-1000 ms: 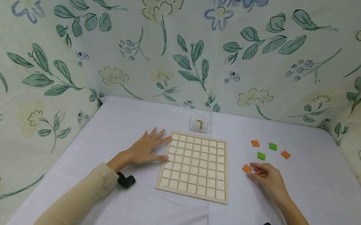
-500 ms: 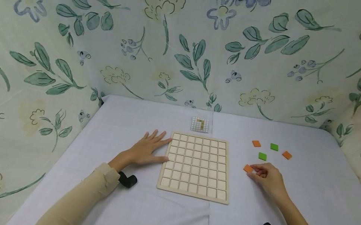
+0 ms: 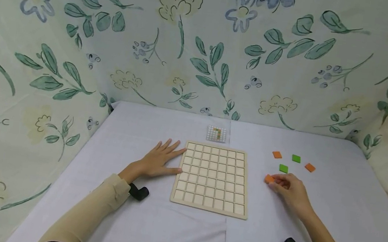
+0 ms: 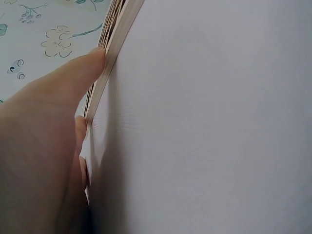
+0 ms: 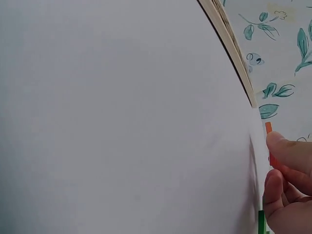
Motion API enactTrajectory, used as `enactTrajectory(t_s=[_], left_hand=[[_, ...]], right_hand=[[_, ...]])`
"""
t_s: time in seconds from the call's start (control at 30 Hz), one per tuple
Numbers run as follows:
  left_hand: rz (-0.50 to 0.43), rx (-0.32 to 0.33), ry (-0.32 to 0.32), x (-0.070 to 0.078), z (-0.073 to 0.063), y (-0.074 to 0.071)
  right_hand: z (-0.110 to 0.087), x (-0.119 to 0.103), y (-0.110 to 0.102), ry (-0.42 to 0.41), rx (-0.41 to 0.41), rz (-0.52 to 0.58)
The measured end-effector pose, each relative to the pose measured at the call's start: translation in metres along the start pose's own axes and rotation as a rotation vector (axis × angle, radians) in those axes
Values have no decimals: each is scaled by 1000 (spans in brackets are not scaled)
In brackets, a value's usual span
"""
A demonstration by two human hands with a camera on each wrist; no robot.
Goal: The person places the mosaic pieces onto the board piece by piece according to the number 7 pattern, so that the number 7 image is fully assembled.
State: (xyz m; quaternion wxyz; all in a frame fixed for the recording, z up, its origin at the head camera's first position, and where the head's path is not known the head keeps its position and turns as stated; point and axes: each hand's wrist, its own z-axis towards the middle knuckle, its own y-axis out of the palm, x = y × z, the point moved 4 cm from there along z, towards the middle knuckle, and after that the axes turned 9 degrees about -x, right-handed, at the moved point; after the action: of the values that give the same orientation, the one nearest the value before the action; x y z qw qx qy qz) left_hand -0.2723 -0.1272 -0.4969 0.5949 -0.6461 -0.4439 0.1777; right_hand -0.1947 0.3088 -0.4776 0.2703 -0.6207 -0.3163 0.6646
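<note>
Shifting since half a second ago: one orange tile (image 3: 269,179), moving slightly, with the fingers above it now covering more of it; the left hand and the board are keeping their places.

Right hand (image 3: 291,193): resting to the right of the board, pinching that orange tile between thumb and fingers; whether the tile is clearing the cloth, I cannot tell.

Left hand (image 3: 158,162): lying left of the board, fingers spreading apart, thumb and forefinger touching its left edge.

Wooden board (image 3: 212,178), gridded: lying between the two hands, its rim running round all four sides.

Green tiles (image 3: 283,168), two, and loose orange tiles (image 3: 277,154), two: lying right of the board, beyond the right hand.

Small gridded card (image 3: 216,134): lying just past the board's far edge.

White cloth (image 3: 180,236): spreading all around the board, leaving a strip between its right edge and the pinched tile, and a broader stretch before its near edge, where a crease is running.
</note>
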Motion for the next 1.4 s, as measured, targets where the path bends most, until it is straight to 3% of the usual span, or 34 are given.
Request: enactTrajectory(t_s=[0.33,0.6,0.8,1.03,1.4], left_hand=[[13,-2,2,0,0,0],[13,-16,-8,-3,1,3],[14,-7,-6,-3,1,3],[17,-6,-5,-3,1,2],[23,5,-6,-4,1,2]], right_hand=[[16,-20,-10,-81,-10,44],[36,-47,-4,-111,-53,79],[51,-64,6,-154,-86,108],[68,-82,23,-142,-136,152],[95,-113,61,-202,-244,250]])
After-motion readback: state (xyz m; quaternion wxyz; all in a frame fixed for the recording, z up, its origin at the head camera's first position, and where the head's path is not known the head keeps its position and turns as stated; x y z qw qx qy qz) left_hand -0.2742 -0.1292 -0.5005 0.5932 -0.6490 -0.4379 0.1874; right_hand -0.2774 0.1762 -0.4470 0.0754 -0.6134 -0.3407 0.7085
